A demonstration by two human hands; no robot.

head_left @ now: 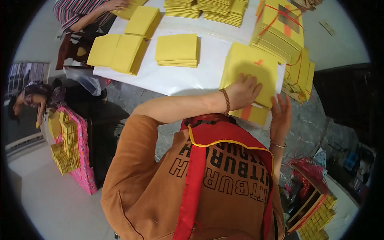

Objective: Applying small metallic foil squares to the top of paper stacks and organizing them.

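Observation:
My left hand [245, 93] lies flat, fingers stretched out, on a stack of yellow paper [239, 64] at the near right corner of the white-covered table [160, 82]. My right hand [281, 116] stands upright beside the stack's right edge with its fingers apart. Whether its fingertips touch the paper, I cannot tell. An orange-red mark shows on the top sheet, and an orange strip [247, 112] lies at the near edge. No object shows in either hand.
Left of the stack lie a small yellow pile [176, 49] and a wider double pile [117, 53]. Yellow bundles [280, 30] tied with red string stand at the far right. A person's hand [117, 5] rests at the far left; another person [38, 98] bends by a pink-covered table [86, 160].

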